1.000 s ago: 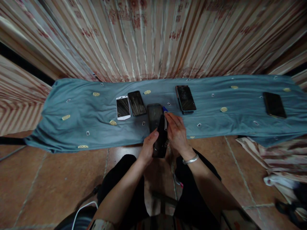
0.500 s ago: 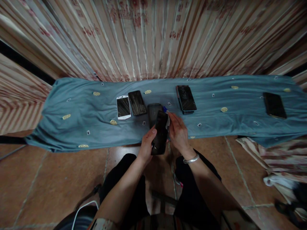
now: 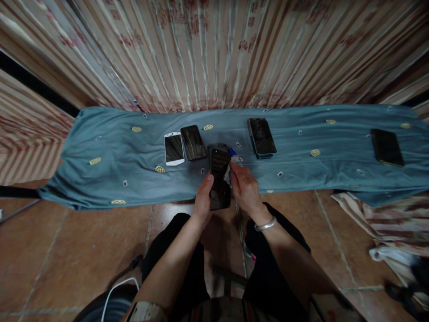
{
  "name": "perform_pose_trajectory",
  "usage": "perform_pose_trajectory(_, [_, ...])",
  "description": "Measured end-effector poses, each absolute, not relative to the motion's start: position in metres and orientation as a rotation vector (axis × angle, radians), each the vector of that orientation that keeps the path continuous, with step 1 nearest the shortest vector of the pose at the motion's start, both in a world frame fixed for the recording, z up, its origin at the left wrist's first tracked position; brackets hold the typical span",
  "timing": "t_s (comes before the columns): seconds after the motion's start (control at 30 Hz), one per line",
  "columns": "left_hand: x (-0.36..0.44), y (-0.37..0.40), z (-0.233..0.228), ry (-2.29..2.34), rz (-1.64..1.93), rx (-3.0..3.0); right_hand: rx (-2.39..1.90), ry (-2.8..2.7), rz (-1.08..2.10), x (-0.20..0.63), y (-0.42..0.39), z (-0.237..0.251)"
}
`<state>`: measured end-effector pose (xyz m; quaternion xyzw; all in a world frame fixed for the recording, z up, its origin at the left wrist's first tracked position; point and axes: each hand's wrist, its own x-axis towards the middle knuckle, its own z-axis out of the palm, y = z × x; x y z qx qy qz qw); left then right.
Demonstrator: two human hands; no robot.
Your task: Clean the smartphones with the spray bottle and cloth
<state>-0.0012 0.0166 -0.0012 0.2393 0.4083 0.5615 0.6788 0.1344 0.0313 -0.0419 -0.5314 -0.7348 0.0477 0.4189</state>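
My left hand is wrapped around the left edge of a black smartphone, its screen facing up, over the near edge of the cloth-covered bench. In the fingers of my right hand, a pale crumpled wipe is pinched against the phone's right edge. Just beyond the fingertips is a small blue thing, too small to identify. Another dark phone lies on the cloth behind the held one, mostly hidden by it.
A white phone and a black phone lie side by side to the left. Rightward is a small stack of phones, and a dark phone lies far right on the blue cloth. Behind hangs a patterned curtain.
The held phone has turned from a rightward slant to nearly straight, its top end moving left. My right hand has shifted slightly left and down with the wipe. The view has moved a little.
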Motion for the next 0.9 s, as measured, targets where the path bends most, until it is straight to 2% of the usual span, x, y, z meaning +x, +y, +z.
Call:
perform_pose_trajectory(0.63, [-0.022,0.030,-0.013,0.999,1.320,0.281,-1.172,-2.015,0.199,0.116,0.001,-0.040])
perform_pose_trajectory(0.9, [-0.026,0.033,-0.005,0.963,1.287,0.249,-1.144,-2.031,0.218,0.112,-0.010,-0.041])
